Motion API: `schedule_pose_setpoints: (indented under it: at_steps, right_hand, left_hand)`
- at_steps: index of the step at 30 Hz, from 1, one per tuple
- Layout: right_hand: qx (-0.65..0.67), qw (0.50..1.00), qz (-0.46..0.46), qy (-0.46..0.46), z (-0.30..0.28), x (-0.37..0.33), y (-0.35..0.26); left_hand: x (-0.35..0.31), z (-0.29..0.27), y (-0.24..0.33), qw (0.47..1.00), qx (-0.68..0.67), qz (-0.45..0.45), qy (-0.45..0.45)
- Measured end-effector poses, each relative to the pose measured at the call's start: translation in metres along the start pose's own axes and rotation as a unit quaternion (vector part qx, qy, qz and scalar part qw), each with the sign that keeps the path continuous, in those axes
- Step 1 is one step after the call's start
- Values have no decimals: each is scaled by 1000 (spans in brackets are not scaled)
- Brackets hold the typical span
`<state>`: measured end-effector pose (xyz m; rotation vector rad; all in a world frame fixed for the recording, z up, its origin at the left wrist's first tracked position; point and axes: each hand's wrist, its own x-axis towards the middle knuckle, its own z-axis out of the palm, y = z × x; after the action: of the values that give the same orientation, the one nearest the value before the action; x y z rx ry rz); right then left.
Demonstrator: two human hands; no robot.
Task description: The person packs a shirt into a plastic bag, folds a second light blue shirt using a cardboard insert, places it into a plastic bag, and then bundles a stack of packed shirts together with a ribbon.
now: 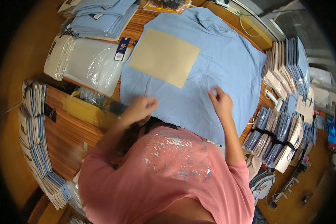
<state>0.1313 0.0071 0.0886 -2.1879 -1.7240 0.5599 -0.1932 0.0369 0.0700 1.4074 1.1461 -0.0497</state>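
A light blue garment (pixel 231 63) lies spread over the wooden table in front of me. On its upper left part rests a flat tan cardboard sheet (pixel 164 56), set at a slant. My left hand (pixel 142 108) is over the garment's near left edge, its curled fingers blurred by motion; whether they grip any cloth is not visible. Farther right, my right hand (pixel 221 101) hovers above the fabric, bent fingers a little apart and nothing seen in them. Left of the cardboard, a dark blue hang tag (pixel 122 49) sits on clear plastic bags (pixel 91 61).
Folded blue shirts (pixel 102 20) are piled at the far left. Packed garments (pixel 274 136), bound with black straps, stand at the right near a white-handled tool (pixel 273 99). A long row of folded garments (pixel 37 138) lines the left side, beside yellow tape (pixel 84 112).
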Motion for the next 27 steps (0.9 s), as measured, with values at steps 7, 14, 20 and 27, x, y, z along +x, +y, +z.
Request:
schedule_pose_setpoints:
  at_steps: [7,14,20,27]
  right_hand:
    - [-21,965,253,72,2,-208,192]
    - [152,897,411,61,43,-232,210]
    - [463,745,448,175,6,-244,187]
    - [590,725,249,254,-50,-150,164]
  left_hand:
    - [33,110,-216,835,-506,-215,-16]
    - [82,121,-209,801,-594,-46,65]
    - [0,92,-169,638,-714,-239,161]
    - [-2,22,51,801,-467,287,240]
